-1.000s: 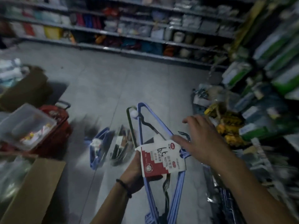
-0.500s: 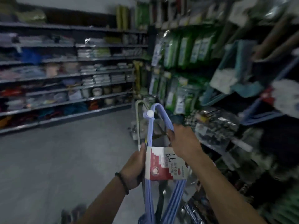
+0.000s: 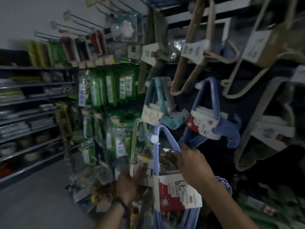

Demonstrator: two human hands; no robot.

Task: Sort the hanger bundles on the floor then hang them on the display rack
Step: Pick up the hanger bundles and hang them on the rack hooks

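A blue hanger bundle (image 3: 166,184) with a red-and-white paper label stands upright in front of me. My right hand (image 3: 193,164) grips its right arm just above the label. My left hand (image 3: 130,180) holds a pale green hanger bundle (image 3: 140,129) by its lower part, just left of the blue one. Both bundles are raised toward the display rack (image 3: 203,10) on the right. Another blue bundle (image 3: 209,119) hangs there, with a teal bundle (image 3: 158,104) to its left and beige bundles (image 3: 194,52) above.
Green packaged goods (image 3: 109,90) hang on pegs left of the rack. Bare peg hooks (image 3: 79,27) jut out at the upper left. Dark shelves (image 3: 33,113) of stock line the far left wall, with grey floor (image 3: 33,209) below them.
The view has swung up from the floor to the rack. Both hands have lifted the bundles higher, and my right hand has closed on the blue bundle's arm.
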